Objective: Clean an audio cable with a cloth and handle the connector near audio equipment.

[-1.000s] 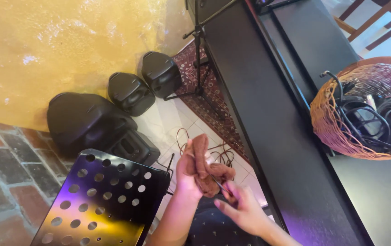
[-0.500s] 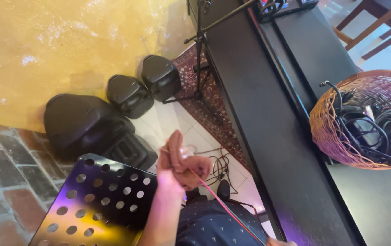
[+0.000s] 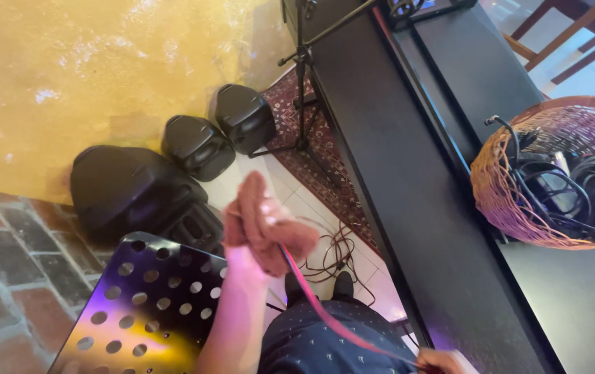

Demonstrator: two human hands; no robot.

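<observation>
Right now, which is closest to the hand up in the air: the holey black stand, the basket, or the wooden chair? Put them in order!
From the left hand:
1. Perforated black stand, just lower left.
2. Wicker basket, off to the right on the counter.
3. Wooden chair, top right corner.

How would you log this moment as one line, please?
left hand: grips red cable | right hand: holds cable's lower end | cable: taut | wicker basket: on counter
</observation>
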